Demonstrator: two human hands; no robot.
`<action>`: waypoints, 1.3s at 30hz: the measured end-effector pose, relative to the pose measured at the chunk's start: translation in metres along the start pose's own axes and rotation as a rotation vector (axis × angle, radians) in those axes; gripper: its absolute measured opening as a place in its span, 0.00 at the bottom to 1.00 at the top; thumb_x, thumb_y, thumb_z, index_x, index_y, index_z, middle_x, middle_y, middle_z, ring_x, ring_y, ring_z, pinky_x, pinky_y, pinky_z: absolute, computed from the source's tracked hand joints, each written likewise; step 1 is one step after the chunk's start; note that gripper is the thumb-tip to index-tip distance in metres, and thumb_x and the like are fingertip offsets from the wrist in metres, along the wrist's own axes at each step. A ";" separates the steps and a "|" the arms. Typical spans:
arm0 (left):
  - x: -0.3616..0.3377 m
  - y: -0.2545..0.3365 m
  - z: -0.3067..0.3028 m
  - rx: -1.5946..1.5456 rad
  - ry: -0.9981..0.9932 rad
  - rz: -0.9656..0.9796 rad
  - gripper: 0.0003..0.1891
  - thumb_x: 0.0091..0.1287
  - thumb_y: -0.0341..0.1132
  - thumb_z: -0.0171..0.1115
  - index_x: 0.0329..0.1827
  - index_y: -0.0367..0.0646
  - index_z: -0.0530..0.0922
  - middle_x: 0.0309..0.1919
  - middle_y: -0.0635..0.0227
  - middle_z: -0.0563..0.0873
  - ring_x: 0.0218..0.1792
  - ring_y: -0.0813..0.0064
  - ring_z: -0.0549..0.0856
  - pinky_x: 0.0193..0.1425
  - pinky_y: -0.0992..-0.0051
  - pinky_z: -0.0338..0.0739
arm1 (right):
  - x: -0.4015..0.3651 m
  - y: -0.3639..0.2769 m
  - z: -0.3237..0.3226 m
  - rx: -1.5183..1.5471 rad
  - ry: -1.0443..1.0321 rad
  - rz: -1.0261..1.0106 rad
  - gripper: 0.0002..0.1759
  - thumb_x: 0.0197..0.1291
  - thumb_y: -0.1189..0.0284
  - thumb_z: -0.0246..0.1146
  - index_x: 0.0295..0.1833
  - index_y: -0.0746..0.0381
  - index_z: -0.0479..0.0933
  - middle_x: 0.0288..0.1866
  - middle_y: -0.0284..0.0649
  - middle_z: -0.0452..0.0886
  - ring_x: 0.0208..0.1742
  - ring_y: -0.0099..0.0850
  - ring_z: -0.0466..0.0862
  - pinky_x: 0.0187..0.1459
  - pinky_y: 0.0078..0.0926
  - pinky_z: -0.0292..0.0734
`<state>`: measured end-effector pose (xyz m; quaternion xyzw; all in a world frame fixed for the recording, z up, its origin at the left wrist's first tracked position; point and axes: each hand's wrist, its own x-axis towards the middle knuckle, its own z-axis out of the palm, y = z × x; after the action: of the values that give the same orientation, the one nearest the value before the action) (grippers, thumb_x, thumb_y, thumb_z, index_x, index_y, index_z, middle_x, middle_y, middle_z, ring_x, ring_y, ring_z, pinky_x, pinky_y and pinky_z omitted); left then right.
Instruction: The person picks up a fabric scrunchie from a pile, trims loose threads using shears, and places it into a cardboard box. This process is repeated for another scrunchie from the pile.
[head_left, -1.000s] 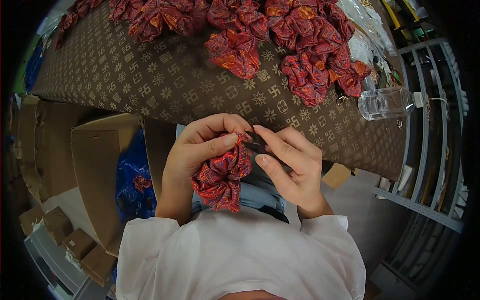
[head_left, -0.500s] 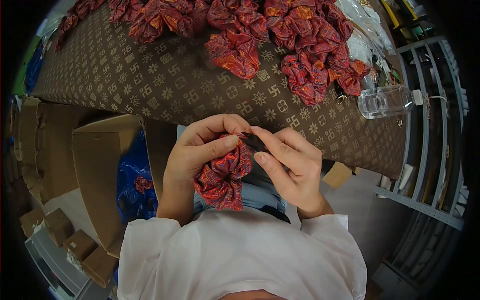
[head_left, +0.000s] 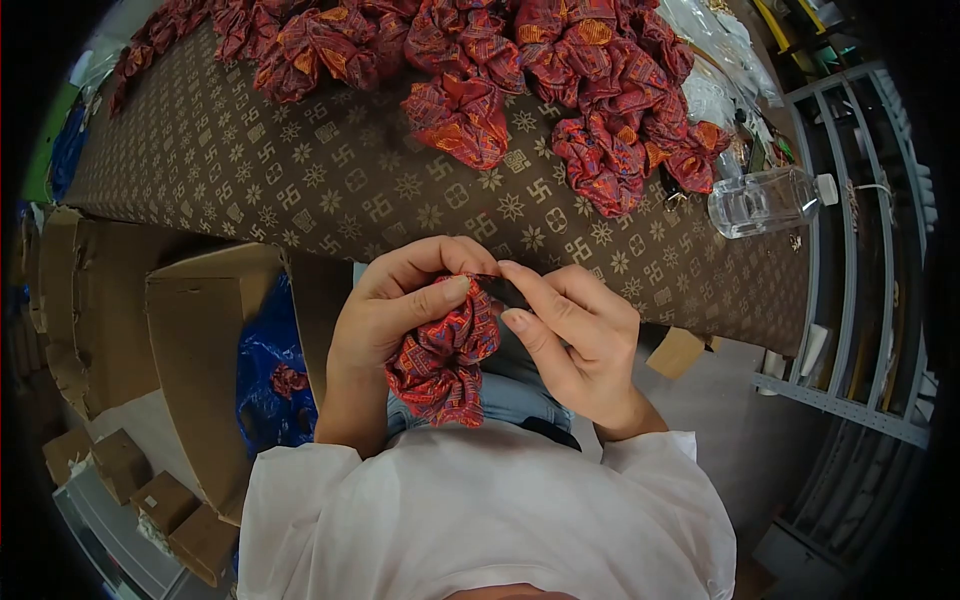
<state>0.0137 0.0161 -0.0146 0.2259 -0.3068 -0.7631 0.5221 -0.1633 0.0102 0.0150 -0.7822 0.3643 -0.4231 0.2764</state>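
Scrunchie (head_left: 440,350) is sitting over the lap, just below the tabletop (head_left: 300,170) edge. Left hand (head_left: 385,315) is clamping the bunched cloth in its grip, thumb on top. Right hand (head_left: 575,335) is pinching a dark strip (head_left: 503,289) at its upper edge. Judgement: pinching close to the cloth is likely giving the best control.

**Left hand** (head_left: 385,310) and **right hand** (head_left: 580,340), seen from above, are raised in front of the chest with their fingertips meeting.

**Left hand:** the fingers are curled and the index finger arches over the top. The thumb (head_left: 432,293) presses flat against a red patterned scrunchie (head_left: 440,360), which is bunched between the thumb and the curled fingers.

**Right hand:** the index fingertip (head_left: 507,269) touches the left index fingertip. The thumb is extended just beneath it. A thin dark strip (head_left: 510,293) is nipped between these two digits, and the remaining fingers are loosely bent behind.

**Wrists and forearms:** both wrists are bare and angled inward. The forearms converge from white sleeves (head_left: 300,480).
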 end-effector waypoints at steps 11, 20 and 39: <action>0.005 0.003 0.007 -0.015 -0.040 0.009 0.05 0.59 0.28 0.54 0.34 0.34 0.73 0.36 0.61 0.76 0.37 0.74 0.77 0.43 0.77 0.71 | 0.002 0.009 -0.010 0.239 0.054 0.269 0.18 0.53 0.74 0.59 0.49 0.71 0.73 0.29 0.38 0.73 0.28 0.23 0.72 0.32 0.16 0.66; -0.001 0.004 0.003 0.274 -0.008 0.133 0.04 0.59 0.26 0.55 0.36 0.35 0.73 0.39 0.65 0.75 0.41 0.80 0.73 0.47 0.81 0.66 | 0.004 0.005 -0.007 -0.054 -0.096 -0.045 0.19 0.43 0.77 0.64 0.46 0.68 0.77 0.26 0.40 0.73 0.22 0.26 0.72 0.24 0.18 0.66; -0.005 0.009 0.008 0.486 -0.012 0.205 0.03 0.58 0.25 0.56 0.34 0.34 0.73 0.37 0.64 0.75 0.38 0.79 0.74 0.44 0.82 0.67 | 0.004 0.001 -0.007 -0.114 -0.044 -0.119 0.19 0.42 0.77 0.66 0.45 0.65 0.78 0.22 0.36 0.71 0.20 0.29 0.72 0.20 0.23 0.67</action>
<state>0.0157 0.0199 -0.0023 0.3080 -0.5053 -0.6114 0.5254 -0.1675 0.0055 0.0196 -0.8262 0.3344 -0.4000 0.2136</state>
